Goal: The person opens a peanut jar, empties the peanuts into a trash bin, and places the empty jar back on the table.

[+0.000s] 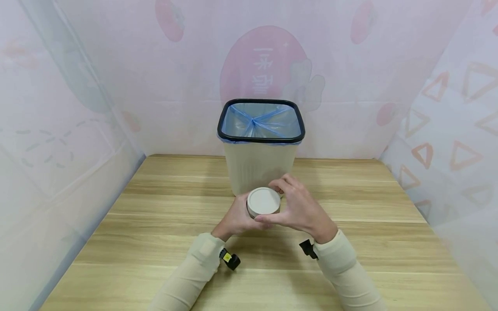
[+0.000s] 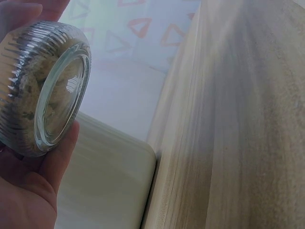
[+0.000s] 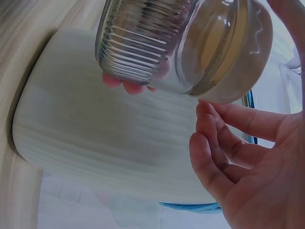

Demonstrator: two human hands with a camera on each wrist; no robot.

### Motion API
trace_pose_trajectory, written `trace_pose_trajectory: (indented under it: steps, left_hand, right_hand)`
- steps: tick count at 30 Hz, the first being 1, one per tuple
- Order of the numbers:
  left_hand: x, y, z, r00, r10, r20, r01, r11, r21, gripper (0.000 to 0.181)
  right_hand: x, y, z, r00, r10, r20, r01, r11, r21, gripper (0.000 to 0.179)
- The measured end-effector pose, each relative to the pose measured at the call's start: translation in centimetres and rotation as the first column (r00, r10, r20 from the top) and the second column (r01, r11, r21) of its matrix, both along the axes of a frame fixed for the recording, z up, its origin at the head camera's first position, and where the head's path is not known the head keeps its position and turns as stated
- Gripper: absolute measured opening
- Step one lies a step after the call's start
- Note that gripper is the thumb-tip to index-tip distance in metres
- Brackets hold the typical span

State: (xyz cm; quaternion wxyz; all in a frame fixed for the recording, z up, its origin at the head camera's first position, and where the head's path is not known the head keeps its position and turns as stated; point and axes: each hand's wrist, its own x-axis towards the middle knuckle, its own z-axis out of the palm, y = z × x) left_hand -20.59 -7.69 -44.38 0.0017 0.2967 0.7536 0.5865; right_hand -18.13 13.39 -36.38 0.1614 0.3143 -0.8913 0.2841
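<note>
A ribbed glass jar (image 2: pixel 28 90) with a cream lid (image 1: pixel 264 201) is held up by my left hand (image 1: pixel 241 214), whose fingers wrap round its glass body. Through the jar's base in the left wrist view, something pale brown with darker greenish bits shows. My right hand (image 1: pixel 301 209) is at the lid, thumb at its near edge and index finger at its far right side. In the right wrist view, the index fingertip meets the lid's rim, while the other fingers of that hand curl below it. The lid sits on the jar's mouth.
Just beyond the hands stands a cream trash bin (image 1: pixel 258 166) with a black rim (image 1: pixel 261 140) and a blue plastic liner (image 1: pixel 237 123). Wood-grain tabletop (image 1: pixel 163 216) lies beneath, with printed curtains (image 1: pixel 183 77) at the back and sides.
</note>
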Motion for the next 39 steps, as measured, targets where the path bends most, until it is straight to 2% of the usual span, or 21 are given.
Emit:
trace_pose_trajectory:
  steps: [7,15,29,39]
  left_hand:
    - [0.15,0.07,0.06,1.0,-0.002,-0.026,0.002,1.0,-0.007,0.075]
    - [0.13,0.13,0.13,1.0,0.01,-0.02,-0.01,1.0,-0.016,0.077]
    - [0.02,0.04,-0.05,1.0,-0.019,-0.007,0.019,0.999,0.027,0.074]
    - [-0.08,0.11,-0.14,1.0,-0.016,-0.006,0.016,1.0,0.023,0.071]
  right_hand:
    - [-0.04,-0.31,-0.27,1.0,-0.004,-0.006,0.004,1.0,0.007,0.073]
    - [-0.05,-0.19,-0.21,1.0,0.011,0.001,-0.011,1.0,0.017,0.071]
    - [-0.26,0.23,0.06,0.994,0.108,0.022,-0.107,0.994,-0.027,0.074]
    - [-0.4,0.39,0.11,0.988,0.151,0.023,-0.151,0.988,-0.022,0.074]
